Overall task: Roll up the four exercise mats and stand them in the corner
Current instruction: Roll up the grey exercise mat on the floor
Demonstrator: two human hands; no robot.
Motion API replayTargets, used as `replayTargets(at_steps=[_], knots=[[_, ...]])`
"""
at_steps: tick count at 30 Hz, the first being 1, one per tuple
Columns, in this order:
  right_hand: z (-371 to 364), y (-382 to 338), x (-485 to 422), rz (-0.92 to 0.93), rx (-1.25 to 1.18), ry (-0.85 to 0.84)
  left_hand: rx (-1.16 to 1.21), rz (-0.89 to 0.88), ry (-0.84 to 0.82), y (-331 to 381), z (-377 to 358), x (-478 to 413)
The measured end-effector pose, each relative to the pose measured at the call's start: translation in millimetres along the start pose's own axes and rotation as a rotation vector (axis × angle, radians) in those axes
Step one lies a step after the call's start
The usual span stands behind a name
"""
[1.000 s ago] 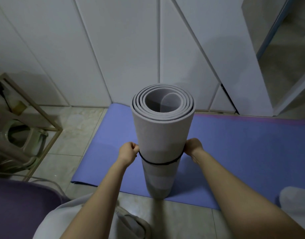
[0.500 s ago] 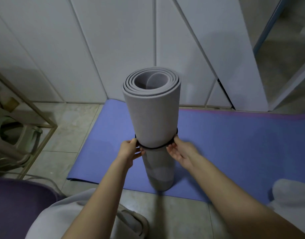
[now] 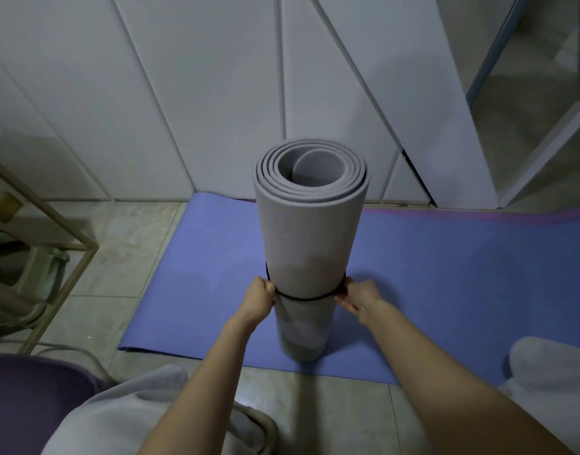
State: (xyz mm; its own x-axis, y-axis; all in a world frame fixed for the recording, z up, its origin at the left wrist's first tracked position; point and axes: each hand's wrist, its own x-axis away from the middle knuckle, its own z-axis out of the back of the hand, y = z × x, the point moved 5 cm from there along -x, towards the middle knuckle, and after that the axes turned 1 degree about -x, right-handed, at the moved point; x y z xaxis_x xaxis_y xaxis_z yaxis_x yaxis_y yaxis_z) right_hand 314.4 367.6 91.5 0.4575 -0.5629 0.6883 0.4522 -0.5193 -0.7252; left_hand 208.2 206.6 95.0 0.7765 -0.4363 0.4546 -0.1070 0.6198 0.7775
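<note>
Between left hand (image 3: pixel 260 295) and right hand (image 3: pixel 354 295), both pinching the black band (image 3: pixel 303 299), the upright grey roll (image 3: pixel 310 231) may topple if tugged unevenly.

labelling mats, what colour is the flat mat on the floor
Blue-purple flat mat, seen in the head view.

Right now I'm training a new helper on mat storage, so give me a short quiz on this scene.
1. True or false: the rolled grey mat stands upright on the blue mat.
2. What do the left hand and the right hand both grip? A) the black band around the roll B) the roll's top rim C) the blue mat's edge
3. Fill in: the blue mat is not yet ____.
Key: 1 true; 2 A; 3 rolled.
</note>
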Motion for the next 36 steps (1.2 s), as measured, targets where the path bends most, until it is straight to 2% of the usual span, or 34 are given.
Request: replayTargets(at_steps=[5,8,12,15,18,21,26,29,33,34,36], knots=[[-2,3,-8,0.027,0.069,0.06,-0.015,0.082,0.012,-12,1,3],[6,0,-12,0.112,0.242,0.124,0.114,0.079,0.054,-7,12,4],[10,-7,-5,0.182,0.249,0.056,0.363,0.006,0.097,7,28,-3],[10,-19,-1,0.266,0.205,0.037,0.36,0.002,0.103,13,31,-5],[12,-24,2,0.246,0.215,-0.012,0.351,0.021,0.115,10,32,-11],[16,-24,-4,0.202,0.266,-0.011,0.294,0.034,0.067,7,29,-15],[15,-23,-13,0.15,0.302,-0.062,0.105,-0.075,-0.025,11,21,-28],[13,-27,-20,0.129,0.304,-0.044,0.005,-0.062,-0.058,13,17,-38],[14,-21,-28,0.102,0.371,-0.028,-0.276,-0.01,-0.075,-3,10,-40],[14,-19,-30,0.094,0.377,-0.034,-0.288,-0.004,-0.065,-10,8,-41],[13,-17,-31,0.097,0.373,-0.027,-0.17,0.034,-0.059,-18,5,-39]])
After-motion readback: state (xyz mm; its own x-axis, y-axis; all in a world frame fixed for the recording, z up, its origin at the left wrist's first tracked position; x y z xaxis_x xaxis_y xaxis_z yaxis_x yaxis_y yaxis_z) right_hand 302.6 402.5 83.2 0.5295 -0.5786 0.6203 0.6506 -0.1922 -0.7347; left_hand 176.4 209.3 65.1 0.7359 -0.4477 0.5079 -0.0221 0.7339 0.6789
